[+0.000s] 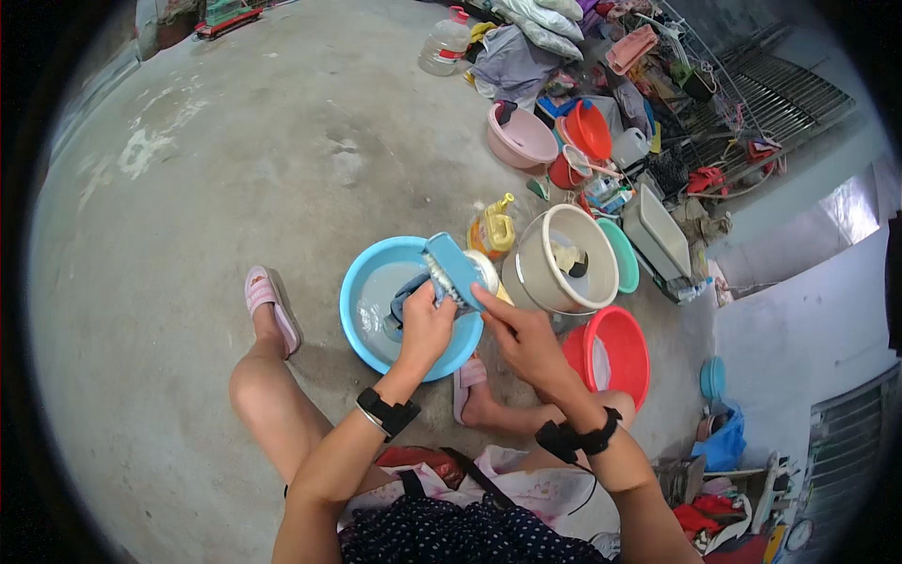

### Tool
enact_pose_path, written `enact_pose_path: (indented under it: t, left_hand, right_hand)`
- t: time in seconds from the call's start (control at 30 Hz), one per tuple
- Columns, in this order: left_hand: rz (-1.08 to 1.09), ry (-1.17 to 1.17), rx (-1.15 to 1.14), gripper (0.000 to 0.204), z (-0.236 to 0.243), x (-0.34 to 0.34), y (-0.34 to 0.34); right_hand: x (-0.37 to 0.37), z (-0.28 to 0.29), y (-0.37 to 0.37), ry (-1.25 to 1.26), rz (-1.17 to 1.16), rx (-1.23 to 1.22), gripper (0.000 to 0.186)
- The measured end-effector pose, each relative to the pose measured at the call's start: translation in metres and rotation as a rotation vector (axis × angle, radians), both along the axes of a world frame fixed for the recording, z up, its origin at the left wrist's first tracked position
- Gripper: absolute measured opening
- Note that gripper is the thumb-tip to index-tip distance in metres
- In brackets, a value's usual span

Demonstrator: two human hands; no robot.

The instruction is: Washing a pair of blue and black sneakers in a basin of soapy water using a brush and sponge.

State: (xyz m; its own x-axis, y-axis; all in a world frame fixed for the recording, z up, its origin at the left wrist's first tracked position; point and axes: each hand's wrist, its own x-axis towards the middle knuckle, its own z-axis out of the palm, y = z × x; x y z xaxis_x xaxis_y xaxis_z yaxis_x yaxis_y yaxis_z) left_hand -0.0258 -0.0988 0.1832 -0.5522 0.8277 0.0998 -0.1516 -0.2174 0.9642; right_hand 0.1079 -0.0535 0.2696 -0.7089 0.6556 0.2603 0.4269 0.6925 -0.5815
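My right hand [522, 340] is closed on a light blue scrubbing brush [455, 267] with pale bristles, its index finger stretched along the end. Beside it, my left hand [427, 327] is closed on a dark blue-grey cloth item [405, 293], whose exact kind I cannot make out. The bristles face the left hand, close above the cloth. Both hands are over a light blue basin [349, 324] of water between my feet. Behind the brush, at the basin's right rim, a white thing shows in part.
To the right stand a cream bucket [522, 282] with things inside, a red basin [636, 350] and a green basin [628, 268]. A yellow jug [490, 231] is just beyond the blue basin. Farther off are a pink basin [520, 141] and a large clear bottle [443, 45].
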Motion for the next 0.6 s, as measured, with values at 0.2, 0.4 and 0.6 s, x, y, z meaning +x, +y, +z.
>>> enact_pose_path:
  t: [0.2,0.4,0.6]
  left_hand:
    - [-0.207,-0.243,0.065,0.023,-0.009,-0.001,0.002]
    - [-0.299,-0.789,0.208,0.05,0.004,-0.004,0.002]
    - [-0.332,-0.95,0.262,0.067,-0.003,-0.001,0.005]
  right_hand:
    - [0.012,-0.012,0.024,-0.07,-0.014,0.026,0.04]
    - [0.004,-0.017,-0.02,-0.151,-0.02,0.142,0.045]
    - [-0.008,-0.02,0.013,-0.113,-0.052,0.194,0.042]
